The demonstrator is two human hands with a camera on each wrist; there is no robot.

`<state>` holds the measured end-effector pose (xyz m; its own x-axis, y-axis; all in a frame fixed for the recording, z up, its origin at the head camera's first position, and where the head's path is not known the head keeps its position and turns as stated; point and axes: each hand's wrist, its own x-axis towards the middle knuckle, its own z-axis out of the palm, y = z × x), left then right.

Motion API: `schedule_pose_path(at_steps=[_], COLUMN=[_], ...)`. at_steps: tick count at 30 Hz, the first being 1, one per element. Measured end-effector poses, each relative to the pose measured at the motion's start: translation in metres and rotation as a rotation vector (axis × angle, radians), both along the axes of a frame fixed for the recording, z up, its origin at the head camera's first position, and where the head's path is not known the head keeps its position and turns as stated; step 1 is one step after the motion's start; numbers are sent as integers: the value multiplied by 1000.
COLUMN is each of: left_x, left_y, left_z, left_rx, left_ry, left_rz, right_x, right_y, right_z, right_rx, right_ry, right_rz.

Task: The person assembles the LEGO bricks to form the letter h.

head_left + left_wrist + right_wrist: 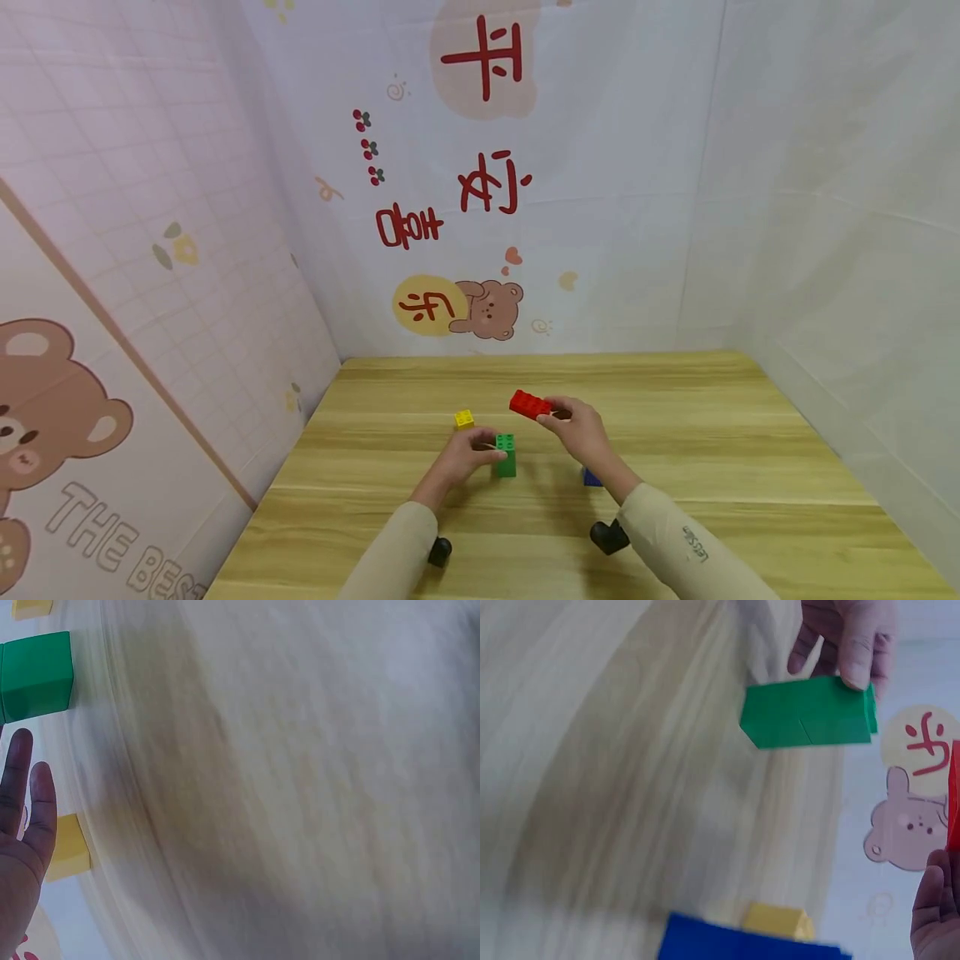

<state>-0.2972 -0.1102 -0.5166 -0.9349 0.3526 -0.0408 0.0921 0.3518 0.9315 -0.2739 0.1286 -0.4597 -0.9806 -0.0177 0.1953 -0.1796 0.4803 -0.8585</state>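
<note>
My left hand (468,454) pinches a stack of two green toy building bricks (506,458), thumb near its studded top. The stack's seam shows in the right wrist view, on the green bricks (806,716). My right hand (581,429) holds a red eight-stud brick (530,405) by its right end, raised a little beyond the green stack. In the right wrist view, only a strip of the red brick (953,799) shows above the fingertips (930,881). Just beyond my left hand sits a yellow brick (464,418).
A blue brick (592,477) is on the wooden table (675,400), partly hidden by my right forearm. Near the blue brick (742,945), another yellow brick (776,921) shows in the right wrist view. Printed cloth walls (615,250) stand around the table.
</note>
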Motion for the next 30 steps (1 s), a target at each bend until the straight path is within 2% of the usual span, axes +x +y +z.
schedule_pose_path(at_steps=[6,14,22,30], left_x=[1,4,4,5], left_y=[8,17,30,44], left_z=[0,2,0,0], left_rx=[3,-10,-6,-14], left_ry=[14,11,22,48], left_rz=[-5,-8,-33,-57], right_x=[-2,-2,2,4], right_y=[25,54,76,90], right_z=[8,11,7,-6], right_rx=[41,69,74,55], right_ry=[9,-32,-31,-48], right_rz=[32,88,126,136])
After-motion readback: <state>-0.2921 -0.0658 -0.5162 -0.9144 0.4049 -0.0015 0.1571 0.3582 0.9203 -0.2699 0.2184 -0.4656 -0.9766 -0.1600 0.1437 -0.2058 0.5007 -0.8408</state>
